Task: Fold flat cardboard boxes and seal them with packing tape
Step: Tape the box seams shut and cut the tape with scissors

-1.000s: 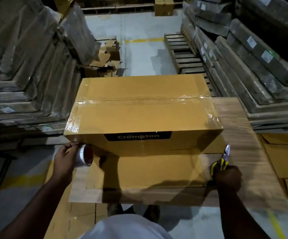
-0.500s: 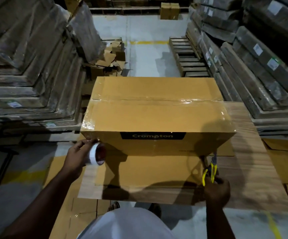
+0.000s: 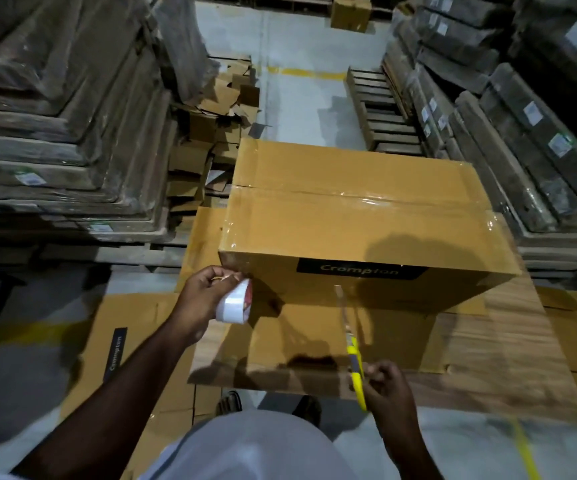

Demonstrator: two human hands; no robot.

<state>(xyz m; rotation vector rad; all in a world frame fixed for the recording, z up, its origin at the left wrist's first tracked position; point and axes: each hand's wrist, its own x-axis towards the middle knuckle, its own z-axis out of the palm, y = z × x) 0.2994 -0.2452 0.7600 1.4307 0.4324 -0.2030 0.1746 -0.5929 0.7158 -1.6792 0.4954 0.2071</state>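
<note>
1. Your left hand (image 3: 204,299) grips one roll of tape (image 3: 234,305), with its fingers curled round the top of the roll.
2. That roll is white with a bit of red on its side, and it sits right at the near left corner of the box (image 3: 359,223), just past your fingers.
3. Your right hand (image 3: 385,386) holds one pair of scissors (image 3: 351,344) by the yellow handles, with the fingers curled round them.
4. Those scissors point up and away from that hand, toward the front of the box, and the tip is blurry.
5. You have one folded box, and it stands just beyond both hands.
6. Clear shiny tape (image 3: 366,197) runs across the top of the box along the middle line and comes down over its left end.
7. One black label (image 3: 361,270) is on the front of the box, between your two hands and a little farther off, and it reads "Crompton".
8. Under the box and your right hand lies one wooden board (image 3: 508,351).
9. Below your left arm a flat cardboard sheet (image 3: 131,327) lies on the floor with one dark strip that also reads "Crompton".
10. Far past your left hand is a messy heap of cardboard scraps (image 3: 218,126).
11. Far past your right hand you can count one stack of wooden pallets (image 3: 380,116).
</note>
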